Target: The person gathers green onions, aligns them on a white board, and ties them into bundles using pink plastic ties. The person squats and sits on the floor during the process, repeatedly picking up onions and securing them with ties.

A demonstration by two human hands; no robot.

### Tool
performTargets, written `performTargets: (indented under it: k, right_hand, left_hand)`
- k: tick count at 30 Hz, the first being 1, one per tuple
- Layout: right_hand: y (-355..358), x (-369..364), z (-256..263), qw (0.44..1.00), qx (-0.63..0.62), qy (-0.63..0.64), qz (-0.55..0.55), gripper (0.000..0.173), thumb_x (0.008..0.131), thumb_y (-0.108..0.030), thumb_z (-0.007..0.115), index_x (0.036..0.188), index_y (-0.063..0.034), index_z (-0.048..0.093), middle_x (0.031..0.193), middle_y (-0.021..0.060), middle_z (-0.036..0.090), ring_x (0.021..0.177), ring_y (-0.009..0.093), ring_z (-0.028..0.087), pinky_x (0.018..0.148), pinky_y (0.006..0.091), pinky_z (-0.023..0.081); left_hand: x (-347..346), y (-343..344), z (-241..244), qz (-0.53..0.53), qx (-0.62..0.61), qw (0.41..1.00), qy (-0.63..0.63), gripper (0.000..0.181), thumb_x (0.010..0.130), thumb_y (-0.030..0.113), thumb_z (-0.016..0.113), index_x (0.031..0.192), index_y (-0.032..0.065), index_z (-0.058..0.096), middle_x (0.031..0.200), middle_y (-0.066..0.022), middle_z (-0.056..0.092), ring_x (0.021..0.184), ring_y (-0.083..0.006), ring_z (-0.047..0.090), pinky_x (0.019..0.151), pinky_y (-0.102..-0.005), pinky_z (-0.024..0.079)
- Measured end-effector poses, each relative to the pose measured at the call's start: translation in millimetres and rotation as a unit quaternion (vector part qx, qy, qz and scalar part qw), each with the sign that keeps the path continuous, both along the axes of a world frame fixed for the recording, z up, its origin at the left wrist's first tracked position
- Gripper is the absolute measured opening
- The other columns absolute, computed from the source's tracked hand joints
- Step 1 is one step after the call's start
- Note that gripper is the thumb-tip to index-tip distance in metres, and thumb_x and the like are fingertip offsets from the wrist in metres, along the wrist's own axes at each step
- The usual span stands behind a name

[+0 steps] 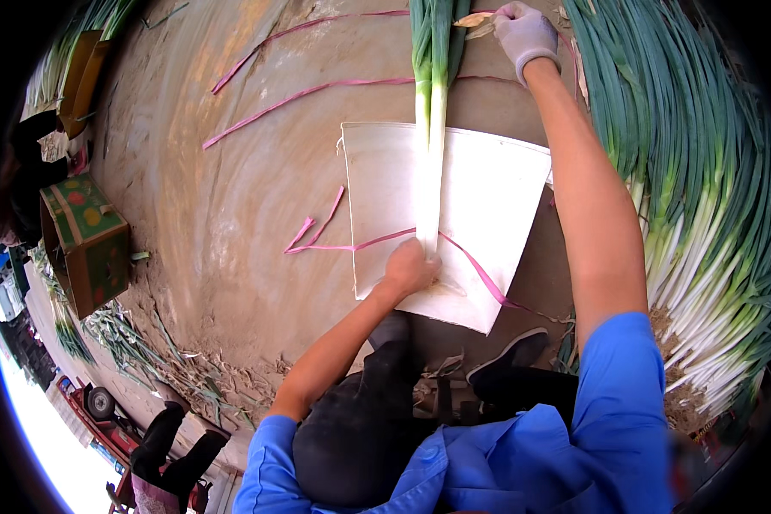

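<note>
A few green onions (432, 135) with long white stalks lie lengthwise over a white sheet (482, 186) on the ground. My bare left hand (412, 265) is closed around their root ends near the sheet's lower part. My right hand (528, 32), in a pale knit glove, is raised beside the green tops and pinches a dry, yellowish leaf (474, 20). A pink tie strip (385, 239) runs across the sheet beneath the stalks, close to my left hand. Two further pink strips (308, 94) stretch over the ground under the green leaves.
A large pile of green onions (687, 193) lies along the right. At the left are an open cardboard box (93, 241), scattered leaf trimmings (167, 366) and other people's legs (173, 450). A red vehicle (90, 411) stands at the lower left. My shoe (514, 353) is just below the sheet.
</note>
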State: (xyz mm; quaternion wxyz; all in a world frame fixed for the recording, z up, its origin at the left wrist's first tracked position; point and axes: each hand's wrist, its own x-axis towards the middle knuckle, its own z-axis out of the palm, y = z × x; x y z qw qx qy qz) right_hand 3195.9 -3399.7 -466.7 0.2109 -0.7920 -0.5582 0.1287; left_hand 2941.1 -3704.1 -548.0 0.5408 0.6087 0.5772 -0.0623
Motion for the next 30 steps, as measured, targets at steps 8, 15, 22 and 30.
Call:
performTargets:
  k: [8, 15, 22, 30]
  right_hand:
    - [-66, 66, 181, 0.956, 0.128, 0.263, 0.025, 0.008, 0.086, -0.01, 0.057, 0.089, -0.006, 0.063, 0.071, 0.001, 0.06, 0.058, 0.008, 0.053, 0.053, 0.0223, 0.042]
    - [-299, 64, 171, 0.885, -0.421, -0.094, 0.174, 0.019, 0.084, -0.024, 0.054, 0.082, -0.0067, 0.06, 0.073, 0.0152, 0.063, 0.072, 0.037, 0.06, 0.067, 0.0451, 0.046]
    - [-330, 3, 164, 0.856, -0.482, 0.137, 0.129, 0.036, 0.084, -0.026, 0.062, 0.112, -0.0034, 0.063, 0.087, 0.0077, 0.067, 0.079, 0.018, 0.064, 0.073, 0.0303, 0.049]
    - [-198, -71, 36, 0.894, -0.318, 0.316, -0.011, 0.026, 0.089, -0.026, 0.058, 0.105, -0.0058, 0.06, 0.088, 0.0008, 0.06, 0.073, 0.01, 0.06, 0.063, 0.0248, 0.051]
  left_hand:
    - [7, 6, 4, -0.02, 0.001, 1.0, -0.004, 0.042, 0.076, 0.031, 0.065, 0.085, -0.0095, 0.061, 0.085, -0.0284, 0.064, 0.084, -0.0409, 0.063, 0.077, -0.0473, 0.049]
    - [-5, -1, -3, -0.006, 0.032, 0.999, 0.0, 0.043, 0.076, 0.033, 0.066, 0.083, -0.0087, 0.063, 0.083, -0.0276, 0.064, 0.082, -0.041, 0.063, 0.076, -0.0474, 0.05]
    - [-7, -5, -8, -0.031, 0.081, 0.996, -0.026, 0.04, 0.078, 0.032, 0.066, 0.084, -0.0072, 0.064, 0.084, -0.0271, 0.064, 0.084, -0.0412, 0.063, 0.076, -0.0476, 0.049]
    - [-8, -5, -5, -0.063, 0.078, 0.995, -0.018, 0.042, 0.083, 0.033, 0.062, 0.093, -0.008, 0.061, 0.097, -0.0294, 0.062, 0.094, -0.042, 0.06, 0.083, -0.0474, 0.047]
